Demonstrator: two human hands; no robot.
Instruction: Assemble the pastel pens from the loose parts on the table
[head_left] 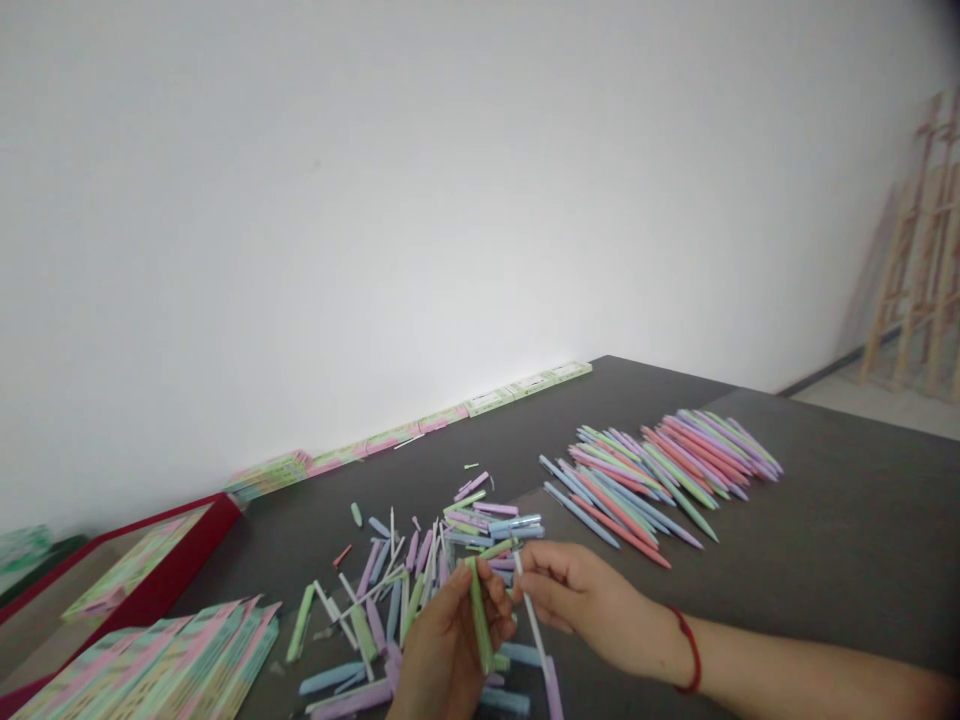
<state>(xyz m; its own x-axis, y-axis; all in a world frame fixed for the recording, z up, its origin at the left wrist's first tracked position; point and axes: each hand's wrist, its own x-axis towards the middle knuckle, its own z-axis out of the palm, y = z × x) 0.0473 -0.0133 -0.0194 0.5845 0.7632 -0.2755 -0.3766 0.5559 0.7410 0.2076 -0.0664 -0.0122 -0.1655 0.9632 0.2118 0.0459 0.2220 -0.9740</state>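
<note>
L hand (442,650) clenched round 1 green pen barrel (481,618), R hand (570,590) pinching 1 thin white refill (532,620), tip just beside barrel. Both hands over loose pile of pastel pen parts (390,590), dozens, on dark table (450,420). 1 red cord (694,650) on R wrist. Right of pile: dozens of whole pastel pens (660,480), fanned rows. Front left: 1 red-rimmed tray (142,570) holding pastel card packs (127,565); more packs (150,665) fanned beside it, another row (420,425) along wall.
</note>
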